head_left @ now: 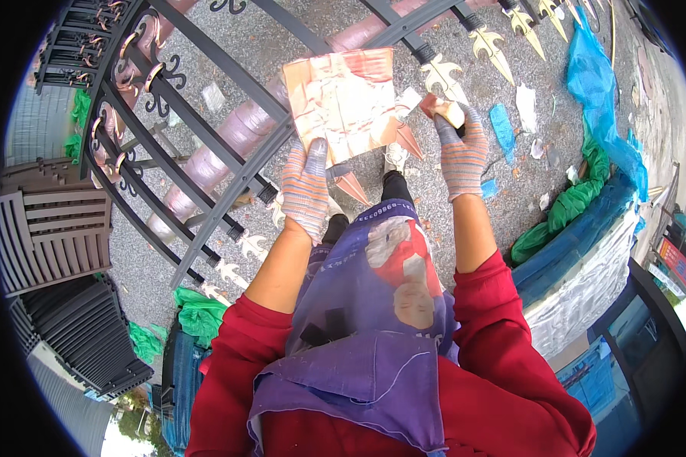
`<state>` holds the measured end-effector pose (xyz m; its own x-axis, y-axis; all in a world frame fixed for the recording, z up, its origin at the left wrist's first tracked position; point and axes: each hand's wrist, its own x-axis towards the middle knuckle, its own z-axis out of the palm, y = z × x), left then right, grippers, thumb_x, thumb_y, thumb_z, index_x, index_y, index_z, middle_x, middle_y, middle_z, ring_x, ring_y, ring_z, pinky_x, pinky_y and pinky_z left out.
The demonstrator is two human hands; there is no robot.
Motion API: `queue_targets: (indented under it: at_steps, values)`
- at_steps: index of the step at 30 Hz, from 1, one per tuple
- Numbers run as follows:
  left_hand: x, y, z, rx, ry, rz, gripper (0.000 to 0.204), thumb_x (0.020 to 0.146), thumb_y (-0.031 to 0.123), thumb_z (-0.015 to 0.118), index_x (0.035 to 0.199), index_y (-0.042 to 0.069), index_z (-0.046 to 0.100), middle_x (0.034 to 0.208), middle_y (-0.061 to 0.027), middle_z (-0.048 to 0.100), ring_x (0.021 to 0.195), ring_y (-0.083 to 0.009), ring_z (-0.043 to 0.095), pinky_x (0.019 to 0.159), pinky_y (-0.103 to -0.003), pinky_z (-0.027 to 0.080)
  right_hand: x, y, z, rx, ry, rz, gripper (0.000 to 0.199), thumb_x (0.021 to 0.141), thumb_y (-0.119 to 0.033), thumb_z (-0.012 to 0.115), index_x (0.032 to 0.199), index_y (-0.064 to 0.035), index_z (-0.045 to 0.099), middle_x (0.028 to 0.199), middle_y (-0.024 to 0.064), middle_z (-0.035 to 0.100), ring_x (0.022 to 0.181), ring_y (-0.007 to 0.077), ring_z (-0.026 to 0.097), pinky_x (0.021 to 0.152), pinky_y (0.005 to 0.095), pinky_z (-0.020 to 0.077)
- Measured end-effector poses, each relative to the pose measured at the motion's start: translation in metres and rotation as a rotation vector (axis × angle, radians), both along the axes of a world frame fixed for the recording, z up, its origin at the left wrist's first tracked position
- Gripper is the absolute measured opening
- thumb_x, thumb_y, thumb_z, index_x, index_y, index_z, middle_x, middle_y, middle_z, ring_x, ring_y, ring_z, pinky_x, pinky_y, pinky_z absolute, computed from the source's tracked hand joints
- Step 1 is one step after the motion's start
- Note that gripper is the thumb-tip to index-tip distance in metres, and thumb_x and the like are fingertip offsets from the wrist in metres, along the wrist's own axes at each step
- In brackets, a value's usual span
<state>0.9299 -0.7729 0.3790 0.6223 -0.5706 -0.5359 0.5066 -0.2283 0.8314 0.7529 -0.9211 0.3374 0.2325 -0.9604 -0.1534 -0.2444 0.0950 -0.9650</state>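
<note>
My left hand [305, 186], in a striped knit glove, pinches the lower left corner of a creased, shiny orange-pink sheet [343, 103], thumb on top. The sheet lies over part of a black metal fence panel [255, 171]. To its right, my right hand [463, 156], gloved alike, grips a small reddish-brown block with a pale yellowish face [445, 112]; I cannot tell its exact kind. Pale gold spear-shaped finials [490, 53] tip the fence bars. Two finials beside the sheet [351, 187] look orange-red. A small whitish piece [408, 101] shows between sheet and block.
Long plastic-wrapped rolls [206, 164] lie under the fence on gravelly ground. Blue sheeting [589, 68] and green wrapping [564, 209] trail at right, near a wrapped bundle [587, 263]. Brown slatted panels [57, 236] and stacked black bars [84, 335] stand at left. Plastic scraps [503, 131] litter the ground.
</note>
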Motion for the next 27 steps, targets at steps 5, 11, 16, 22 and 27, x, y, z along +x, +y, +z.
queue_targets:
  at_steps: [5,11,16,22,27]
  values:
    - [-0.038,-0.043,-0.019,0.211,-0.333,-0.284,0.013,0.099,0.021,0.061,0.103,0.008,0.059,0.092,0.0001,0.057,0.077,-0.0071,0.054,0.068,-0.025,0.053,0.006,-0.039,0.036,-0.097,0.078,0.194,0.029,0.088,-0.010,0.069,0.115,-0.0036,0.063,0.101,0.0100,0.067,0.092,0.0194,0.065,0.083,0.0330,0.0508]
    - [-0.070,-0.095,-0.009,0.077,-0.270,-0.239,0.023,0.101,0.021,0.058,0.115,0.003,0.060,0.098,-0.0057,0.063,0.084,-0.0115,0.059,0.072,-0.026,0.054,0.020,-0.075,0.045,0.031,-0.055,0.094,0.028,0.084,-0.013,0.071,0.110,-0.0035,0.065,0.097,0.0135,0.067,0.089,0.0243,0.066,0.080,0.0360,0.0518]
    - [-0.072,-0.105,-0.009,0.119,-0.244,-0.208,0.025,0.101,0.020,0.056,0.118,0.002,0.059,0.103,-0.0082,0.064,0.087,-0.0129,0.062,0.073,-0.030,0.060,0.015,-0.067,0.041,-0.008,0.163,0.269,0.024,0.085,-0.012,0.069,0.107,-0.0027,0.065,0.096,0.0176,0.067,0.088,0.0309,0.067,0.079,0.0384,0.0524]
    - [-0.064,-0.104,-0.008,0.171,-0.241,-0.245,0.024,0.100,0.018,0.058,0.118,0.002,0.059,0.099,-0.0063,0.063,0.083,-0.0130,0.060,0.071,-0.029,0.059,0.023,-0.085,0.049,0.075,0.044,0.167,0.026,0.086,-0.013,0.068,0.109,-0.0029,0.064,0.095,0.0179,0.067,0.086,0.0331,0.067,0.077,0.0383,0.0519]
    - [-0.054,-0.101,0.012,0.273,-0.282,-0.270,0.030,0.099,0.028,0.060,0.111,0.001,0.059,0.094,-0.0026,0.059,0.083,-0.0152,0.058,0.076,-0.031,0.050,0.016,-0.059,0.032,-0.197,0.294,0.386,0.020,0.088,-0.012,0.070,0.105,-0.0021,0.066,0.091,0.0137,0.068,0.083,0.0206,0.066,0.074,0.0342,0.0521]
